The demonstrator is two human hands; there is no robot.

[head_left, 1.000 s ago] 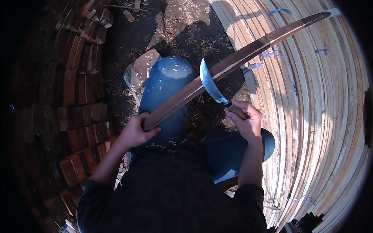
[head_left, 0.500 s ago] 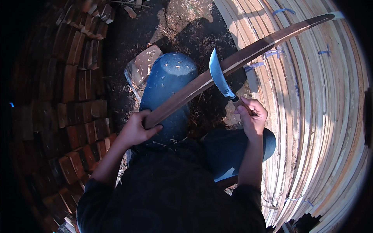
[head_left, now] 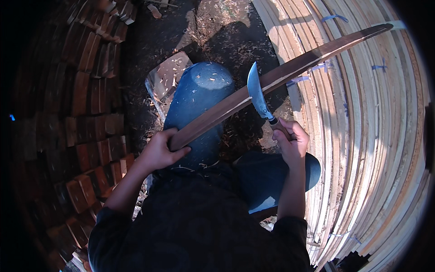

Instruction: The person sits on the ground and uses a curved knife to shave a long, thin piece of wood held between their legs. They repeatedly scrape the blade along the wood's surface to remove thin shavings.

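Observation:
A long brown wooden strip [head_left: 208,119] slants from my lap up to the far right, its middle crossing over my raised knee. My left hand [head_left: 164,150] is closed around its near end, thumb on top. In my right hand [head_left: 293,139] is a knife [head_left: 257,93] with a wide curved blade and a wooden handle. The blade lies across the strip's edge, just beyond the knee, where a pale streak of bare wood shows. Whether the edge is biting into the wood, I cannot tell.
Long pale wooden strips [head_left: 358,149], bundled with blue ties [head_left: 335,18], fill the right side. Stacked dark wood blocks [head_left: 86,154] rise at the left. Beyond my knee a flat board [head_left: 171,75] lies on dark ground strewn with shavings.
The knife has shifted slightly right and nearer along the strip, its blade turned a little. The strip's far end has dipped slightly. My left hand keeps its hold.

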